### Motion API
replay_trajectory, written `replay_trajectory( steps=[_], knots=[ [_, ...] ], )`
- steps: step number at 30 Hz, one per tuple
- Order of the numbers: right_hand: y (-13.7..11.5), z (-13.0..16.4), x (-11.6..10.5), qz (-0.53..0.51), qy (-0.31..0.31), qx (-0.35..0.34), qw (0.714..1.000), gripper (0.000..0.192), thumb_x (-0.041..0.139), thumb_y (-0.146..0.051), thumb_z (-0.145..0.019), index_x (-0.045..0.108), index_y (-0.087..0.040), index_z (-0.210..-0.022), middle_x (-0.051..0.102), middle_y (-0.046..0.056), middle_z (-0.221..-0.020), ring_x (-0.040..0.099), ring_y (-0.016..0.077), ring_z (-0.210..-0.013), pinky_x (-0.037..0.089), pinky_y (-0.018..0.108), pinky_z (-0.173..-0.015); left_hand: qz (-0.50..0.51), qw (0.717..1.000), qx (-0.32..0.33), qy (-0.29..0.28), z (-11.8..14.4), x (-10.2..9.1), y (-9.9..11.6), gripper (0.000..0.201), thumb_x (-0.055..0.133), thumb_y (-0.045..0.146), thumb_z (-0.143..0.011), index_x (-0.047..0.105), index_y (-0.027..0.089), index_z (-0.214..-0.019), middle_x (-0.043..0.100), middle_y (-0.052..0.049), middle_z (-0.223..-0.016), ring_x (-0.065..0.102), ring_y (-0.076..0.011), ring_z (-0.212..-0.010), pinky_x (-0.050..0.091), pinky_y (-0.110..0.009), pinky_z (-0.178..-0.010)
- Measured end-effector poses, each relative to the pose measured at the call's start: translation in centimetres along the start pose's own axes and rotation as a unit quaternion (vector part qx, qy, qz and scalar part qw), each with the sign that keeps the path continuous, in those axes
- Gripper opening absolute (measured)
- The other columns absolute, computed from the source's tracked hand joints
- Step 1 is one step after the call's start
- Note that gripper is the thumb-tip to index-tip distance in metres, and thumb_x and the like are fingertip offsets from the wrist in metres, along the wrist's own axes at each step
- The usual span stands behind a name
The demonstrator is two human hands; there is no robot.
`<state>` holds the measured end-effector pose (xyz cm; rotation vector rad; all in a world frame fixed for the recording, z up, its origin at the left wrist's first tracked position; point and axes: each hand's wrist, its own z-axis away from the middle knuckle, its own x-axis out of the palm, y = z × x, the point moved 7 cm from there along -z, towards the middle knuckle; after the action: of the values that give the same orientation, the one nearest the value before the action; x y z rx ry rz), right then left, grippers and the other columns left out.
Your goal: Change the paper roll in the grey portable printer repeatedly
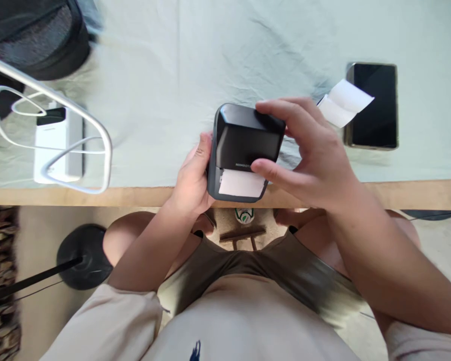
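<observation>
A black label printer (248, 135) is held up over the table's front edge, its lettered top facing me. White label paper (242, 183) shows in the opening at its near end. My left hand (195, 173) grips the printer's left side, thumb along the edge and the other fingers hidden beneath. My right hand (308, 145) is on the right side, with the index finger at the far right corner and the thumb on the top near the lettering. Whether the right hand bears any of its weight, I cannot tell.
Right of my hands lies a black-screened phone (376, 108), partly overlapped by a creased white paper strip (346, 103). At left are a white power bank (58, 145) with a looped cable, a white curved tube (107, 145), and a black bag (37, 40). A wooden edge (143, 196) borders the pale cloth.
</observation>
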<state>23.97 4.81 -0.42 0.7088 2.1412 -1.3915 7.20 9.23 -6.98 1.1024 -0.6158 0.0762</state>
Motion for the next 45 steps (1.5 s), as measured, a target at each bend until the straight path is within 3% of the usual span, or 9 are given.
replay_trajectory(
  steps=[6,12,15,18,26,33,39,42,45],
  knots=[
    [-1.9,0.7,-0.3,0.066,0.018,-0.045,0.997,0.066,0.079,-0.042,-0.097,0.06,-0.016,-0.155,0.067,0.014,-0.149,0.069,0.025,-0.138,0.068,0.037,-0.114,0.028,0.999,0.007,0.017,0.4,0.5,1.1,0.033,0.059,0.037,-0.114,0.079,0.014,-0.101,0.078,-0.004,-0.092,0.073,-0.0116,-0.079,0.061,-0.021,-0.075],
    [-3.0,0.8,-2.0,0.164,0.083,-0.062,0.981,0.051,0.074,-0.05,-0.1,0.067,-0.022,-0.142,0.071,0.012,-0.13,0.074,0.0268,-0.12,0.067,0.041,-0.097,0.018,0.999,-0.037,0.026,0.2,0.6,0.1,0.053,0.051,0.06,-0.114,0.08,0.015,-0.111,0.081,-0.008,-0.106,0.078,-0.0195,-0.095,0.066,-0.03,-0.085],
    [-2.9,0.9,-3.4,0.186,0.173,-0.007,0.967,0.026,0.065,-0.046,-0.106,0.071,-0.026,-0.123,0.073,0.003,-0.101,0.07,0.0155,-0.082,0.061,0.032,-0.075,0.009,1.0,-0.01,-0.017,-0.1,0.7,0.2,0.053,0.07,0.064,-0.105,0.082,0.015,-0.117,0.082,-0.01,-0.112,0.078,-0.0196,-0.097,0.066,-0.029,-0.084],
    [-2.3,0.9,-3.6,0.075,0.198,0.059,0.976,0.017,0.058,-0.04,-0.11,0.066,-0.025,-0.112,0.074,0.001,-0.107,0.076,0.0144,-0.085,0.053,0.03,-0.066,-0.017,0.998,-0.001,-0.057,-0.2,0.7,0.2,0.049,0.095,0.055,-0.087,0.083,0.018,-0.117,0.081,-0.004,-0.104,0.074,-0.0142,-0.086,0.063,-0.022,-0.073],
    [-1.1,-0.3,-0.3,0.204,-0.019,0.052,0.977,0.028,0.058,-0.037,-0.099,0.075,-0.025,-0.117,0.075,0.005,-0.094,0.06,0.0176,-0.073,0.04,0.032,-0.065,-0.021,0.997,0.001,-0.074,0.1,0.7,0.4,0.047,0.096,0.051,-0.086,0.08,0.02,-0.118,0.081,-0.003,-0.105,0.077,-0.0154,-0.087,0.066,-0.023,-0.074],
    [-0.8,-1.4,0.8,0.263,-0.07,0.107,0.956,0.038,0.065,-0.043,-0.093,0.076,-0.029,-0.127,0.067,0.005,-0.076,0.046,0.0161,-0.06,0.033,0.029,-0.058,-0.057,0.996,0.022,-0.063,0.3,0.3,0.7,0.045,0.089,0.054,-0.093,0.079,0.021,-0.121,0.081,-0.005,-0.107,0.078,-0.0165,-0.089,0.067,-0.023,-0.078],
    [-1.6,-0.5,-3.8,-0.06,0.046,0.132,0.988,0.043,0.074,-0.028,-0.079,0.075,-0.032,-0.121,0.076,0.0,-0.105,0.06,0.0135,-0.069,0.046,0.032,-0.059,-0.041,0.998,0.009,-0.048,0.4,0.0,0.5,0.046,0.094,0.053,-0.087,0.081,0.02,-0.116,0.081,-0.003,-0.105,0.078,-0.015,-0.087,0.068,-0.022,-0.075],
    [2.9,0.8,-5.6,-0.217,0.163,0.203,0.941,0.033,0.071,-0.034,-0.078,0.071,-0.029,-0.111,0.07,0.003,-0.094,0.061,0.0163,-0.071,0.036,0.031,-0.051,-0.027,0.999,-0.002,-0.037,0.2,-0.3,0.4,0.042,0.093,0.054,-0.087,0.081,0.021,-0.109,0.079,-0.002,-0.097,0.076,-0.015,-0.081,0.067,-0.023,-0.071],
    [7.3,1.6,-3.2,-0.282,0.089,0.252,0.921,0.053,0.058,-0.071,-0.088,0.062,-0.026,-0.118,0.069,0.007,-0.089,0.056,0.0182,-0.061,0.041,0.035,-0.049,-0.018,0.999,-0.005,-0.042,0.0,-0.3,0.4,0.04,0.087,0.055,-0.091,0.079,0.02,-0.108,0.077,-0.003,-0.096,0.076,-0.0158,-0.08,0.065,-0.024,-0.068]
  ],
)
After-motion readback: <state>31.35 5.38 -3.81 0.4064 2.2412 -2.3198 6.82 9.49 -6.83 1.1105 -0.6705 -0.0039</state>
